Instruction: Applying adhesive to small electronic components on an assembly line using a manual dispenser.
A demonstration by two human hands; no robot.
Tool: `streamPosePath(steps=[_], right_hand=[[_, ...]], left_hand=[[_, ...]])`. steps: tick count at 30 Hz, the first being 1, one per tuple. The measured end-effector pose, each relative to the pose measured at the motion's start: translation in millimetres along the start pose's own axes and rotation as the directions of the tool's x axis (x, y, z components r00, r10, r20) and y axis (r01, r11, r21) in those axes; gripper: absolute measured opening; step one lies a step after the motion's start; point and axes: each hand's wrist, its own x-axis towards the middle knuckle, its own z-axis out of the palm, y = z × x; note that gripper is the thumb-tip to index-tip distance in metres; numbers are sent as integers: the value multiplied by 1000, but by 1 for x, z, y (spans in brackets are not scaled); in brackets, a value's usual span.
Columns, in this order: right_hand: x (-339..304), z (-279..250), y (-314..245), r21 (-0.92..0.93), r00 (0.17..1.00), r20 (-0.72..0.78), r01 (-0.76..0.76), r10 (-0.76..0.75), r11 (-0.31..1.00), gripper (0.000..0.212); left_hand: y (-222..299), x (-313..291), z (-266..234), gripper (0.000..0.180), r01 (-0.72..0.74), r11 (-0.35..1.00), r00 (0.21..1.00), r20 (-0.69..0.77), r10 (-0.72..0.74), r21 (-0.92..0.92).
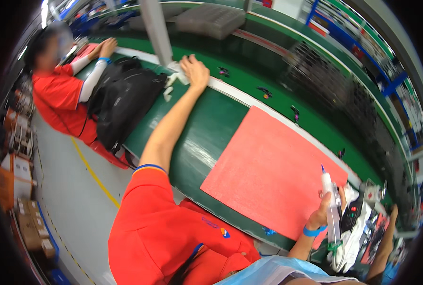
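Note:
My left hand [195, 73] stretches out to the far edge of the bench, fingers apart and bent over the white rail. Crumpled white cloth or tissue [173, 76] lies right beside it, near the foot of the post; I see nothing held in that hand. At the right, my right hand [321, 212] is wrapped round a clear dispensing syringe [333, 216] with a white front end and a blue pointed tip. The syringe tilts tip-up above the pink-red mat [268, 171], and a hose joins its lower end. Small dark parts [264, 92] lie spaced along the green belt [280, 102].
A black backpack [126, 99] sits on the green bench [199, 137] at the left, by a co-worker in red [59, 95]. A grey post [155, 31] rises near my left hand. A black control box [352, 213] and white cloth [351, 242] lie right of the syringe, near another person's arm [384, 247].

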Motion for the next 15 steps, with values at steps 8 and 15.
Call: streamPosePath(steps=[8, 15], right_hand=[[6, 3, 0, 61, 992, 124, 22, -30, 998, 37], [6, -1, -4, 84, 998, 47, -37, 33, 996, 36]], left_hand=[[141, -79, -42, 27, -112, 676, 767, 369, 524, -728], [283, -183, -3, 37, 16, 526, 605, 427, 672, -851]])
